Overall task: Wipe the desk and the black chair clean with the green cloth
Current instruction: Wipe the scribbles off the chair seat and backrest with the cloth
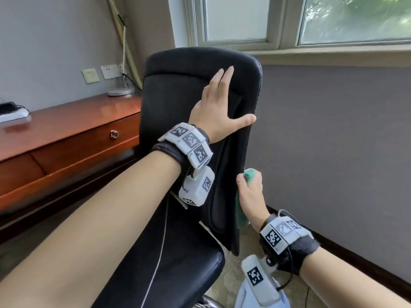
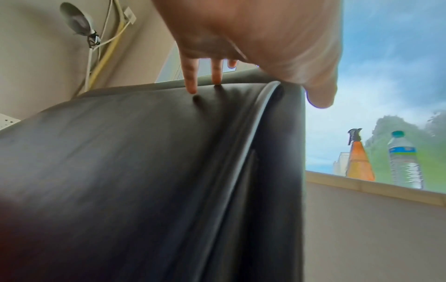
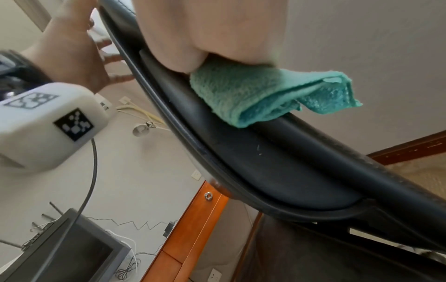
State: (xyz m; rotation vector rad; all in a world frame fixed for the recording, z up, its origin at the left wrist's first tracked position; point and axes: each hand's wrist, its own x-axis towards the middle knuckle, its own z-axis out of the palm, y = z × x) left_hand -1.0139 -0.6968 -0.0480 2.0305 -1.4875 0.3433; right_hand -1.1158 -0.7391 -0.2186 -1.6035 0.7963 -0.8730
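Our left hand (image 1: pixel 214 110) lies flat, fingers straight, on the black chair (image 1: pixel 178 90). Right hand (image 1: pixel 250 192) clutches the green cloth (image 3: pixel 263 93) against its edge; wooden desk (image 1: pixel 66 127) at 9 o'clock.

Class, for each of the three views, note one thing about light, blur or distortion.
Head view: daylight from the window gives glare on the desk, and wide-angle distortion bends the frame edges. Left wrist view: the black chair blurs close to the lens; fingertips cast small shadows. Right wrist view: the green cloth is fairly sharp, the right hand soft.
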